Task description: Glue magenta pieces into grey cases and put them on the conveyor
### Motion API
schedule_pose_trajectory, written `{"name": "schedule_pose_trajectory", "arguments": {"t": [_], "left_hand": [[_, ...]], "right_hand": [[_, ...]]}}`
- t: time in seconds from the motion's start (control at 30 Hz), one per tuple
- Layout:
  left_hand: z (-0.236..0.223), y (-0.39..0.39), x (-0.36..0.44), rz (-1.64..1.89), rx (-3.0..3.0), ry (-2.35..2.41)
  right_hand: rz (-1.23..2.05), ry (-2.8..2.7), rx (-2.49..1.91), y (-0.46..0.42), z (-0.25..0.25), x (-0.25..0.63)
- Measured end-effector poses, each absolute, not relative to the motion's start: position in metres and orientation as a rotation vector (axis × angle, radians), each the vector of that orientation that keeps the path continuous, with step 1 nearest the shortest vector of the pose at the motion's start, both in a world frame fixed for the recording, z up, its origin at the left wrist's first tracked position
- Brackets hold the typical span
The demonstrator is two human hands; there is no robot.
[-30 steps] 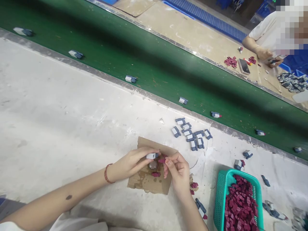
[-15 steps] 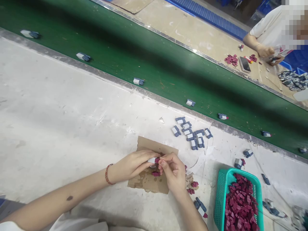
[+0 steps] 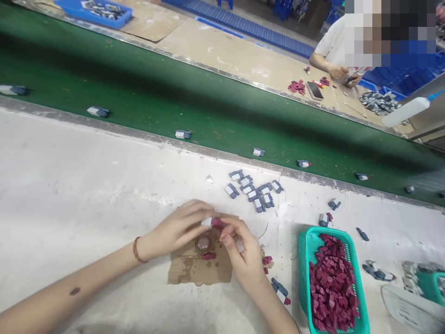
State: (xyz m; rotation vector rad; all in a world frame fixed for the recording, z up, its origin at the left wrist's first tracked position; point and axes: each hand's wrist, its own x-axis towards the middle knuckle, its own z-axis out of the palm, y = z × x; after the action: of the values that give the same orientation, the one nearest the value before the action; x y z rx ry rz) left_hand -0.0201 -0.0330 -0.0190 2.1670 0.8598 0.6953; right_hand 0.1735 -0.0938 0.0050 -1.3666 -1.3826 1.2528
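Note:
My left hand is closed on a small white block with a maroon piece at its right end. My right hand is at that maroon end, its index fingertip against or just beside it and the thumb apart below. Beneath both hands lies a stained cardboard piece. On it sit a small round dish with a dark ridged rim and a loose maroon piece. A blue-and-white part with a maroon tip rests right of my right forearm.
A green basket full of maroon pieces stands at right. Several blue-and-white parts lie beyond the cardboard. A green conveyor belt carries more such parts. Across it a co-worker handles a small part, near a white bottle.
The camera view has shifted right. My right thumb has come away from the maroon piece, and the round dish shows more fully. The belt parts have shifted in view.

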Motion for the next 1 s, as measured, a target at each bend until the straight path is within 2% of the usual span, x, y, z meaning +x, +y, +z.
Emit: {"name": "schedule_pose_trajectory", "arguments": {"t": [0.27, 0.37, 0.47, 0.67, 0.83, 0.9, 1.0], "left_hand": [[-0.028, 0.092, 0.04, 0.735, 2.25, 1.219], [-0.037, 0.134, 0.067, 0.714, 2.35, 1.274], [-0.04, 0.154, 0.093, 0.709, 2.471, 1.285], [-0.034, 0.148, 0.152, 0.583, 2.593, 0.918], [-0.037, 0.144, 0.187, 0.511, 2.46, 0.897], [-0.035, 0.141, 0.19, 0.547, 2.38, 0.906], [-0.028, 0.129, 0.182, 0.634, 2.221, 0.909]], "right_hand": [[0.658, -1.5, -1.859, -0.141, 0.029, 0.265], [0.338, -1.443, -2.13, -0.163, 0.028, 0.315], [0.205, -1.586, -2.251, -0.173, 0.018, 0.356], [0.111, -1.92, -2.273, -0.162, -0.006, 0.386], [0.143, -1.943, -2.233, -0.156, -0.007, 0.392], [0.23, -1.859, -2.209, -0.157, 0.001, 0.389], [0.568, -1.468, -2.104, -0.16, 0.015, 0.374]]}}
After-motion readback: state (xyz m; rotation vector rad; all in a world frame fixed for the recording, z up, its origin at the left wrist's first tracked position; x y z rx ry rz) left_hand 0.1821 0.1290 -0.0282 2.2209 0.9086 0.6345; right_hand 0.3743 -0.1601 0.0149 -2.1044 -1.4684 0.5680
